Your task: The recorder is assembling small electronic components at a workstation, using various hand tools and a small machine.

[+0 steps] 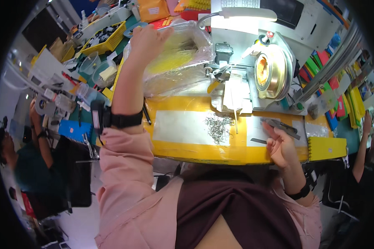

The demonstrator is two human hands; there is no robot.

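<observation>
My left hand reaches far forward over a clear plastic-wrapped package with yellow inside. Its fingers are too indistinct to show whether they hold anything. Near the front edge of the yellow-covered table, my right hand is palm up, its fingers apart and loosely bent, with no held thing visible. Just beyond its fingertips lies a dark hand tool, and a thin dark strip rests to their left. A heap of small thin metal pieces is spread on white paper between my arms.
A bench machine with a round golden spool stands ahead under a lit lamp. A yellow basket of dark parts and a clear tub are at left. A yellow notebook lies at right. Other people work on both sides.
</observation>
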